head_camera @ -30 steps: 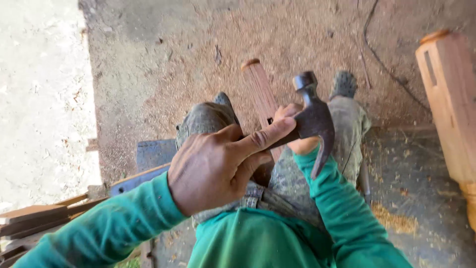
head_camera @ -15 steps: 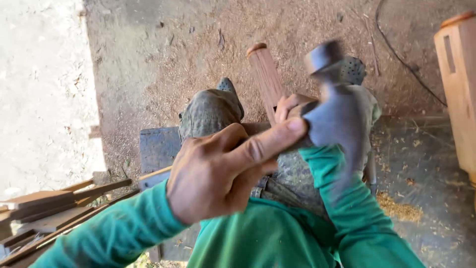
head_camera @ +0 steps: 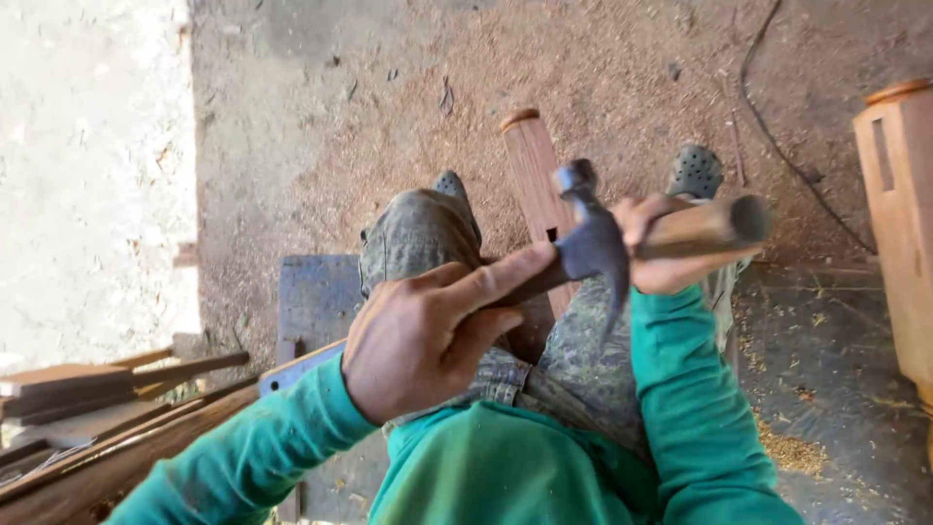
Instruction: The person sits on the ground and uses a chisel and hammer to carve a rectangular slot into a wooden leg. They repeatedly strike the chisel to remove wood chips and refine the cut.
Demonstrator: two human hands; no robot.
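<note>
1. The sawdust-covered earthen floor (head_camera: 603, 58) fills the upper part of the view; the person sits above it in green sleeves and camouflage trousers.
2. A pale wooden furniture piece with a mortise slot (head_camera: 899, 224) stands at the right edge, well apart from the hands.
3. The reddish-brown squared wooden post with a rounded end (head_camera: 533, 170) lies between the knees. Its long axis runs away from the person, toward the floor ahead.
4. A pile of dark wooden slats (head_camera: 107, 389) lies at the lower left.
5. The left hand (head_camera: 428, 335) is closed on the near part of the post, with the index finger stretched along it toward the hammer head.
6. The right hand (head_camera: 661, 248) grips the handle of the steel claw hammer with a wooden handle (head_camera: 593, 243). The head is just above the post and beside the left index finger, so the right hand is nearer to the striking point.
</note>
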